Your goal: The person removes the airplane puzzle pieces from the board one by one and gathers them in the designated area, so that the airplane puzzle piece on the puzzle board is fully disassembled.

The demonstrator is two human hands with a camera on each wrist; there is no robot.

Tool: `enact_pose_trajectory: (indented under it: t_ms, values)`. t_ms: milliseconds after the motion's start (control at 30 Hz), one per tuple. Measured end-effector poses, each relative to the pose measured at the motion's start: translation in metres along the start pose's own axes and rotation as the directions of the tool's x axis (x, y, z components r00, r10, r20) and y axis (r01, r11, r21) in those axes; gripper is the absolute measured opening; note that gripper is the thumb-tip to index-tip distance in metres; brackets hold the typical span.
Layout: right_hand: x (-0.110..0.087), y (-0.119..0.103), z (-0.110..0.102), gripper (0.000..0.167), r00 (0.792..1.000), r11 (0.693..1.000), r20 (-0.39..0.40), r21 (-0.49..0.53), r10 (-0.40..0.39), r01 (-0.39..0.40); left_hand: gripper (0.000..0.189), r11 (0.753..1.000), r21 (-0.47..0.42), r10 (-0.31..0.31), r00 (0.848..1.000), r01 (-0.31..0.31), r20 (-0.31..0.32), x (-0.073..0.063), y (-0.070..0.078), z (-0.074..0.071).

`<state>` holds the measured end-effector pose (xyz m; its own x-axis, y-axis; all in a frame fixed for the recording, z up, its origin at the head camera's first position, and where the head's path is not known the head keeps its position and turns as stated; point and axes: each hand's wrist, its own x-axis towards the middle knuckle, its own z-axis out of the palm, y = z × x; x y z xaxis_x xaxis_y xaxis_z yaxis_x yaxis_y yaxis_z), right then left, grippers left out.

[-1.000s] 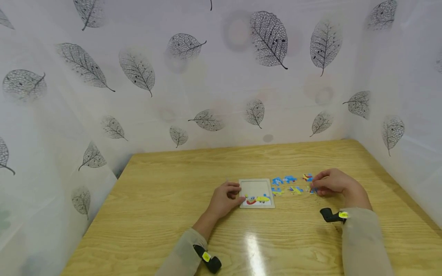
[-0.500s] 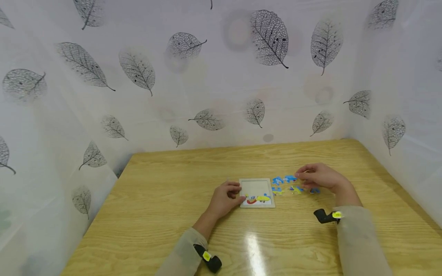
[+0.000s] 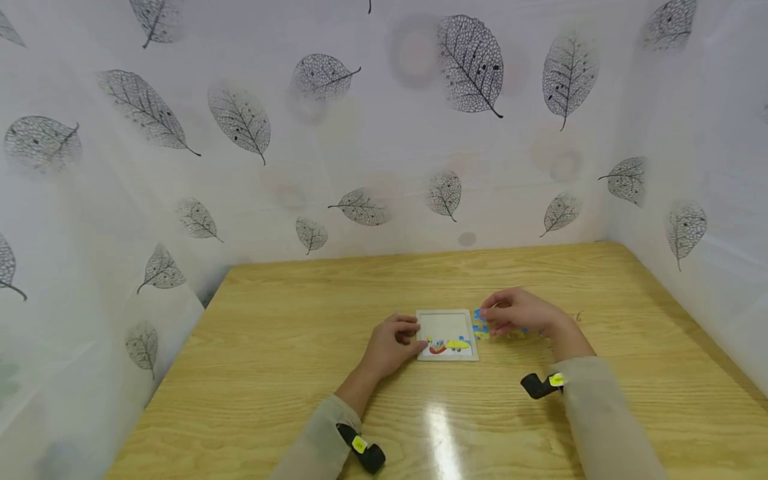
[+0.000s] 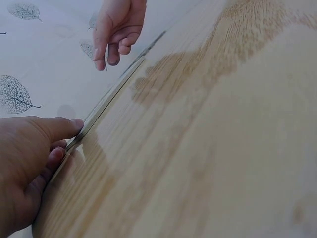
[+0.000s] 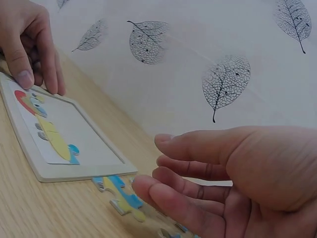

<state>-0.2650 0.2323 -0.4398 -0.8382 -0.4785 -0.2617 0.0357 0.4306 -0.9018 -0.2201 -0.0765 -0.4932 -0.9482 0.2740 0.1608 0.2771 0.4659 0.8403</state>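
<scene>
My left hand (image 3: 387, 347) grips the left edge of a square wooden puzzle tray (image 3: 444, 313). In the right wrist view its thumb rests on the tray's rim (image 5: 64, 173) and its fingers lie along the side. Inside the tray, the near row holds fitted picture pieces (image 5: 52, 136) in yellow, red and blue. My right hand (image 3: 522, 312) hovers over loose jigsaw pieces (image 3: 481, 331) just right of the tray. In the right wrist view its thumb and fingers stand apart, with nothing seen between them. The hand hides several pieces in the head view.
The pale wooden table (image 3: 300, 313) extends around the tray. Behind it and at both sides hangs a white curtain (image 3: 384, 153) with a leaf print. A black wrist device (image 3: 363, 450) is on the left sleeve, another wrist device (image 3: 540, 385) on the right.
My right hand has moved left across the loose pieces, from the far end of the group to near the tray. The left hand and the tray have stayed in place.
</scene>
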Motion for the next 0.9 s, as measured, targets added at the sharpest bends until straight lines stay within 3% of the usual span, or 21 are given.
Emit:
enact_pose_trajectory:
  t_ms: [367, 600, 900]
  values:
    - [0.014, -0.010, 0.023, 0.040, 0.997, 1.000, 0.071, 0.015, -0.006, 0.005, 0.032, 1.000, 0.006, 0.000, 1.000, 0.000, -0.002, 0.001, 0.001, -0.001]
    - [0.020, -0.016, 0.039, 0.043, 0.986, 0.999, 0.161, 0.024, -0.033, 0.029, 0.032, 1.000, 0.018, -0.003, 1.000, 0.003, -0.007, 0.003, -0.003, 0.001]
    - [0.024, -0.024, 0.063, 0.041, 0.975, 0.999, 0.218, -0.010, -0.046, 0.049, 0.031, 1.000, 0.012, 0.010, 1.000, -0.010, -0.011, 0.002, -0.001, 0.001]
